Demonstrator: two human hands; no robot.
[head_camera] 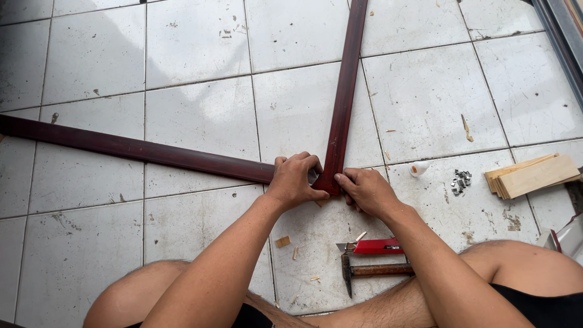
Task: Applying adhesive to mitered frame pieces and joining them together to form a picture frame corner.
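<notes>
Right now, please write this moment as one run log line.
left hand: pressing frame corner | right hand: pressing same corner | hammer, red utility knife: on floor near legs

The floor (pixel 200 115) is laid with large, off-white square tiles, scuffed and stained, with dark grout lines running between them. Small wood chips (pixel 283 242) and splinters lie scattered over the tiles, and daylight leaves soft, pale reflections on them. Along the floor's upper right edge runs a grey metal door track (pixel 562 36).
</notes>
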